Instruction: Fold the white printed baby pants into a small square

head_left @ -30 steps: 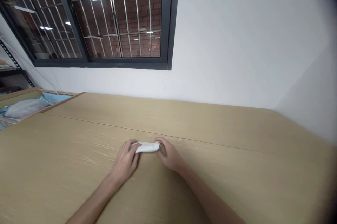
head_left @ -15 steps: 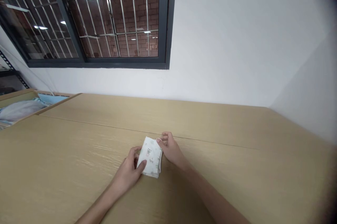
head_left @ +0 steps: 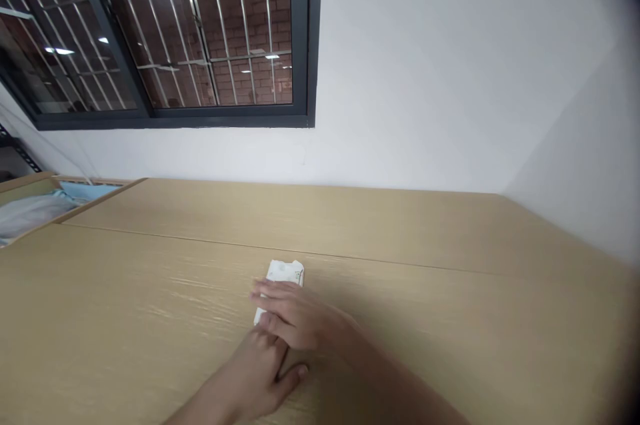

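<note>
Right hand [head_left: 295, 315], fingers extended flat over a folded white cloth [head_left: 285, 273] on the wooden table [head_left: 150, 292], left hand [head_left: 255, 378] open just below; a careless slide could drag the fold loose.

Barred window [head_left: 165, 32] w/ brick wall [head_left: 240, 5] behind, white wall [head_left: 425, 78], wood table [head_left: 150, 265], cloth [head_left: 30, 215] in box [head_left: 30, 180] far L.

Room for passing over table [head_left: 425, 258] right of folded cloth [head_left: 283, 272], as far as wall [head_left: 400, 78]. Left of cloth, room up to shallow box [head_left: 30, 195], its contents unclear. Right hand [head_left: 297, 315] and left hand [head_left: 245, 375] block cloth's near side.
</note>
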### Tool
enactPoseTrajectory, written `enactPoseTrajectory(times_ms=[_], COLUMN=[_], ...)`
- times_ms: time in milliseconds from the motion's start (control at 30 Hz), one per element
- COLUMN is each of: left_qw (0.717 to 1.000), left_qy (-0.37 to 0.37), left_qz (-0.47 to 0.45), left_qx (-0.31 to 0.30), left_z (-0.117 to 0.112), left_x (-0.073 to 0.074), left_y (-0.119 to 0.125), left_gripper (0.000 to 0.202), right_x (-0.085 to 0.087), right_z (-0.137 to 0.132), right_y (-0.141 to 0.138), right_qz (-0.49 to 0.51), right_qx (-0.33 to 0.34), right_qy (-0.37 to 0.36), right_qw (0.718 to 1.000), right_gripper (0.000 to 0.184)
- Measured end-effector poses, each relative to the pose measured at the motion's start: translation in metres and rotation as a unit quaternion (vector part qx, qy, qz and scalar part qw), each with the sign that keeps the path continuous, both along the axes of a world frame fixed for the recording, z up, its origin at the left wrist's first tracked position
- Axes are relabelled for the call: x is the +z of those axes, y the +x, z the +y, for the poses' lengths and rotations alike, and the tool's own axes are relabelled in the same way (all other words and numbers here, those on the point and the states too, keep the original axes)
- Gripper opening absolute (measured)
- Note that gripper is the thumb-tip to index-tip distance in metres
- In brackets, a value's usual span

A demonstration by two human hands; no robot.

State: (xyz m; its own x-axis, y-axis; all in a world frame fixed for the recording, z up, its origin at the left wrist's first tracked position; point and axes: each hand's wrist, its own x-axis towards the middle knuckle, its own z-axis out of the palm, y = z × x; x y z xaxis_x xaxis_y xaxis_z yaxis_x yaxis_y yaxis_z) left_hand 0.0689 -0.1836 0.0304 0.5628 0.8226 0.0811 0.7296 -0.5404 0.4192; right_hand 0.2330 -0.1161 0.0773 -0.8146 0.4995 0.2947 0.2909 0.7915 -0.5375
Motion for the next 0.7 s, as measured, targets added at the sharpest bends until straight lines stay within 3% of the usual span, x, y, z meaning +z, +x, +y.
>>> enactPoseTrajectory(times_ms=[100,200,433,600,700], left_qw=[1.000,1.000,0.999,0.999,0.997], left_qy=[-0.010,-0.003,0.022,0.018,0.043], left_qz=[0.010,0.005,0.005,-0.023,-0.060], left_qx=[0.004,-0.006,-0.038,-0.039,-0.004], left_z=[-0.002,0.001,0.005,0.009,0.018], left_x=[-0.004,0.000,-0.001,0.000,0.006], left_y=[0.001,0.001,-0.002,-0.010,-0.019], left_gripper=[0.045,0.049,0.079,0.079,0.062], right_x=[-0.008,-0.019,-0.041,-0.052,-0.058], right_z=[0.001,0.016,0.055,0.060,0.059], right_y=[-0.002,0.004,0.028,0.032,0.033], right_qz=[-0.028,-0.030,-0.038,-0.024,0.005], right_qx=[-0.003,-0.038,-0.076,-0.104,-0.172], right_qy=[-0.013,0.003,0.060,0.049,0.029], right_qw=[1.000,0.999,0.995,0.993,0.985], right_gripper=[0.038,0.039,0.047,0.054,0.060])
